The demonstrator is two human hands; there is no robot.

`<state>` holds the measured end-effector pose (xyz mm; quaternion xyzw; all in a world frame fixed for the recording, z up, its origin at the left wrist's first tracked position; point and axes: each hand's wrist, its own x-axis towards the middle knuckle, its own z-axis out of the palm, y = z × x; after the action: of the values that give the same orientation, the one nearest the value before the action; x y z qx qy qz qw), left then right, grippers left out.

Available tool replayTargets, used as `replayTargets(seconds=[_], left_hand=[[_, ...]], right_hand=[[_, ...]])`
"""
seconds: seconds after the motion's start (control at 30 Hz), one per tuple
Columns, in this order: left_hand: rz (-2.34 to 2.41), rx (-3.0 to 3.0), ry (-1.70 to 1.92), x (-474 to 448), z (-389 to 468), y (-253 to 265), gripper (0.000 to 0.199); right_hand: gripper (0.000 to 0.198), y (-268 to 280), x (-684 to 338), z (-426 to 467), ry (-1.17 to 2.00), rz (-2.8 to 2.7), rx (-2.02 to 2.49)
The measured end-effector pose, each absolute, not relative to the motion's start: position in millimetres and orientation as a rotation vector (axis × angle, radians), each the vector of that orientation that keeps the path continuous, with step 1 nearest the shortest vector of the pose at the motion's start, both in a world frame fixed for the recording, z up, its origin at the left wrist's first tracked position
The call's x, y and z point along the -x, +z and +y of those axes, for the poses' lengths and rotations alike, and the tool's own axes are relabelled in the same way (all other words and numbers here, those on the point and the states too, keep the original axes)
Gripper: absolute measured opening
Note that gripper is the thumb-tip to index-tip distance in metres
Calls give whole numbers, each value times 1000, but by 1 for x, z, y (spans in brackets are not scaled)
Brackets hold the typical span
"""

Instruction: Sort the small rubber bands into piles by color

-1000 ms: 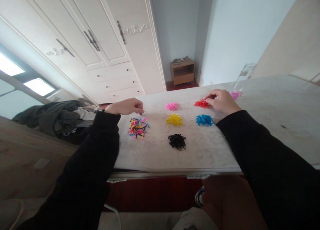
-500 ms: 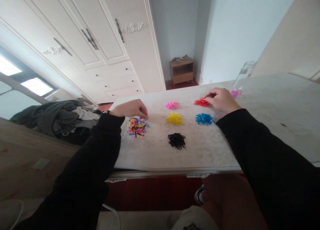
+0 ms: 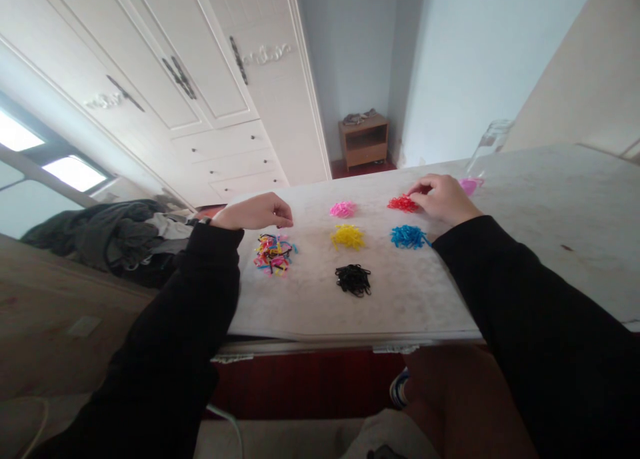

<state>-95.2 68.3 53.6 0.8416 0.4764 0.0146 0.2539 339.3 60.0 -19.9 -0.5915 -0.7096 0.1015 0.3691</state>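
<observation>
A mixed heap of small coloured rubber bands (image 3: 274, 256) lies at the left of the white table (image 3: 295, 306). Just above its far edge hovers my left hand (image 3: 257, 211), thumb and fingers pinched together; anything between them is too small to make out. My right hand (image 3: 444, 198) rests at the pile of red rubber bands (image 3: 401, 204), its fingertips closed at the pile's right side, and their contents are hidden. Pink rubber bands (image 3: 343, 209), yellow rubber bands (image 3: 349, 236), blue rubber bands (image 3: 409, 237) and black rubber bands (image 3: 353, 280) lie in separate piles between my arms.
Behind my right hand, a clear bottle (image 3: 490, 146) and a pink object (image 3: 469, 186) stand near the table's far edge. Dark clothes (image 3: 115, 239) are heaped left of the table. A white wardrobe (image 3: 210, 99) and a small wooden cabinet (image 3: 365, 142) stand beyond.
My left hand has lifted slightly up and away from the mixed heap. My right hand has stayed at the red pile.
</observation>
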Motion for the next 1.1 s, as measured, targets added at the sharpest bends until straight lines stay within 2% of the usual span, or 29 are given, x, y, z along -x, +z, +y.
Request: replayTargets(seconds=[0.33, 0.53, 0.83, 1.0, 1.1], left_hand=[[1137, -2190, 744, 41, 46, 34, 18], [1041, -1894, 974, 9, 25, 25, 31], [997, -1639, 1070, -8, 11, 12, 36], [926, -1620, 1085, -11, 9, 10, 33], [933, -1627, 1089, -13, 8, 11, 36]], right_hand=[[13, -17, -334, 57, 230, -1831, 1467], [12, -2, -321, 46, 212, -1831, 1397], [15, 18, -248, 7, 89, -2163, 751], [21, 14, -224, -4, 50, -2248, 748], [19, 13, -219, -5, 19, -2263, 814]])
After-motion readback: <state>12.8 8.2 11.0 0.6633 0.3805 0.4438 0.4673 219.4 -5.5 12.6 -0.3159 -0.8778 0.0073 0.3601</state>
